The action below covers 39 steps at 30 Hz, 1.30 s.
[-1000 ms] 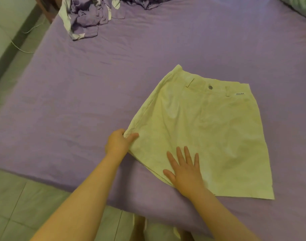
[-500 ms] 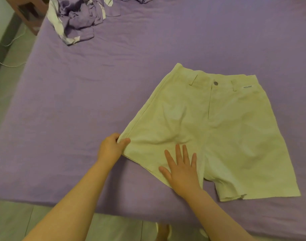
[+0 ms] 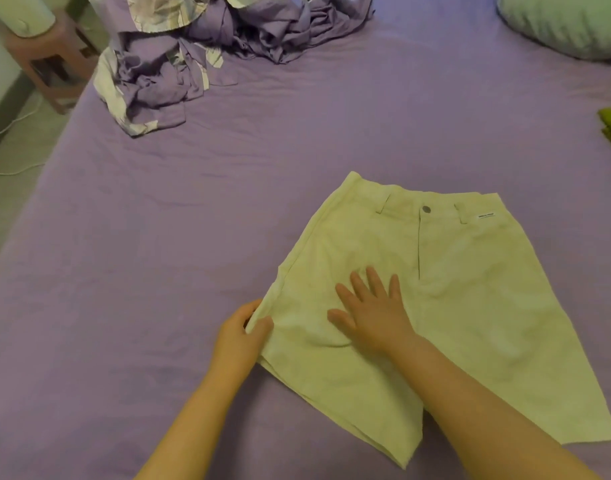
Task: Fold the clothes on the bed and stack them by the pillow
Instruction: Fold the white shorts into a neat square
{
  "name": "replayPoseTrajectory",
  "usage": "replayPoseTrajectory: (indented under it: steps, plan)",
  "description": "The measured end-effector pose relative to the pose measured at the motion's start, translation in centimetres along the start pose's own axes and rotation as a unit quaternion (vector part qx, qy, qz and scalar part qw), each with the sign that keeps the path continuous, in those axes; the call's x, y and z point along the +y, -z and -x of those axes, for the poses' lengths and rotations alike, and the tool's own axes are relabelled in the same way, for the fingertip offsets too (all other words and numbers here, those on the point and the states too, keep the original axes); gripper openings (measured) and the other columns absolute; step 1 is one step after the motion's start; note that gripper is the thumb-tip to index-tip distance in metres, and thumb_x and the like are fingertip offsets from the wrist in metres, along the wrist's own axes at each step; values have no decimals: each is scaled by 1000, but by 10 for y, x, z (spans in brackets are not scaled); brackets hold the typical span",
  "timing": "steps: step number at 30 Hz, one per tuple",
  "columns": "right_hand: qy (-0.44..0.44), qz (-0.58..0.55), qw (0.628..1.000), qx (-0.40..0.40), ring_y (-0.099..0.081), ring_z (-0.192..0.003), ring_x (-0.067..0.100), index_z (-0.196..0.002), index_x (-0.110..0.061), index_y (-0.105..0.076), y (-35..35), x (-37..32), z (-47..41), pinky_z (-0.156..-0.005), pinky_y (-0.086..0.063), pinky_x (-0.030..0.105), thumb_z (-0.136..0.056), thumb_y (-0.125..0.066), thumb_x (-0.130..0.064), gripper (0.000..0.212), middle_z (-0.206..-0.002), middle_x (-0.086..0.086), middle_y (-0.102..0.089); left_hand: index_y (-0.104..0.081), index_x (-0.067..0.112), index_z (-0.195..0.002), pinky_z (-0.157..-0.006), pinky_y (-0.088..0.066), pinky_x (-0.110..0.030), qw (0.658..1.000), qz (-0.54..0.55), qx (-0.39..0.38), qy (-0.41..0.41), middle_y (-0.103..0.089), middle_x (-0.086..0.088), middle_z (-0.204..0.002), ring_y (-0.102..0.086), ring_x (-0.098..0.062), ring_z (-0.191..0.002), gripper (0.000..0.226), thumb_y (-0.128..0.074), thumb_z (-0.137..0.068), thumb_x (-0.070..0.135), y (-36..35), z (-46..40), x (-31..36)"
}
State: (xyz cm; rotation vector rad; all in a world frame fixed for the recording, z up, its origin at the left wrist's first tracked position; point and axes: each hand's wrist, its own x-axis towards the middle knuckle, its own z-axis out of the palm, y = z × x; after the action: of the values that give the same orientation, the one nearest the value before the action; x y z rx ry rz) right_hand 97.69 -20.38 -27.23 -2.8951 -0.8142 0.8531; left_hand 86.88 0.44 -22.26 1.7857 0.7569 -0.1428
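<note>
Head view: pale shorts (image 3: pixel 470 306) spread flat on purple bed (image 3: pixel 158 271), small waistband label (image 3: pixel 486 216) too tiny to read. Left hand (image 3: pixel 240 336) pinching the outer leg seam; right hand (image 3: pixel 373 311) pressed flat, fingers straight. Pillow (image 3: pixel 567 22) far right.

The shorts (image 3: pixel 470 289) bear a small white label (image 3: pixel 486 215), its print seemingly unreadable.

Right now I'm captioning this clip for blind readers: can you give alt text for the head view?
Pale shorts lie flat on a purple bed; the left hand pinches their outer edge while the right hand presses flat on the fabric. Crumpled purple clothes and a pillow sit at the far side.
</note>
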Motion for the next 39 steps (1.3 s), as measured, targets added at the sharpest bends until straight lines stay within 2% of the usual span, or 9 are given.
replayPoseTrajectory:
  steps: [4, 8, 12, 15, 21, 26, 32, 35, 39]
  plan:
    - [-21, -129, 991, 32, 6, -147, 26, -152, -31, -8, 67, 4, -35, -117, -6, 49, -96, -22, -60, 64, -161, -1, 1, -61, 49, -102, -72, -47, -7, 997, 20, -56, -41, -63, 38, -101, -58, 15, -96, 43, -57, -91, 8, -7, 14, 23]
    - [-3, -319, 947, 45, -18, -145, 24, -151, -24, -21, 121, -5, -67, -115, -17, 40, -98, -33, -51, 60, -158, 6, -17, -65, 47, -112, -86, -47, -11, 990, 39, -119, -63, -66, 24, -111, -58, 9, -104, 38, -61, -92, 15, -20, 26, 42]
    - [6, -261, 965, 11, -41, -131, 24, -141, -29, -42, 136, -7, -68, -103, -35, 34, -92, -56, -31, 52, -149, 5, -34, -65, 44, -117, -85, -45, -10, 985, 51, -152, -63, -65, 9, -106, -59, 5, -97, 34, -64, -91, 23, -38, 37, 58]
    - [6, -274, 961, 24, -56, -110, 22, -130, -21, -57, 134, 2, -58, -85, -45, 26, -90, -45, -2, 46, -135, 6, -53, -65, 50, -113, -78, -42, -9, 982, 54, -167, -65, -60, 7, -93, -58, 3, -86, 33, -66, -90, 26, -55, 46, 69]
    - [33, -245, 964, 103, -52, -112, 21, -133, -10, -52, 132, 67, -16, -82, -35, 20, -95, -39, -1, 41, -132, 4, -51, -61, 58, -107, -80, -46, -14, 975, 46, -200, -84, -58, -3, -100, -58, -4, -88, 37, -67, -88, 26, -112, 73, 98]
    - [40, -199, 965, 169, -50, -98, 26, -107, -1, -55, 125, 153, 30, -75, -37, 24, -88, -39, 5, 25, -109, 7, -51, -54, 41, -130, -79, -37, -8, 961, -58, -231, -143, -52, 12, -93, -50, 4, -87, 43, -60, -88, 33, -199, 101, 124]
    - [-62, -262, 958, 98, -38, -131, 24, -149, -16, -28, 92, 256, 70, -101, -28, 23, -88, -49, 2, 67, -149, 5, -33, -45, 31, -141, -93, -39, -11, 938, -96, -314, -111, -56, 4, -122, -52, -5, -109, 50, -58, -92, 27, -306, 120, 128]
    - [-78, -261, 962, 22, -31, -138, 26, -151, -20, -22, 52, 282, 89, -108, -27, 30, -90, -57, -9, 71, -155, 10, -22, -37, 29, -146, -112, -24, -26, 894, -267, -316, -173, -43, 3, -144, -36, -15, -134, 50, -49, -97, 28, -336, 114, 112]
    - [-63, -214, 975, -3, -20, -142, 26, -151, -24, -22, -5, 281, 117, -111, -25, 34, -94, -56, -25, 66, -158, 8, -11, -21, 34, -150, -116, 2, -52, 783, -522, -265, -210, -5, -1, -161, 4, -29, -148, 53, -37, -100, 31, -337, 100, 82]
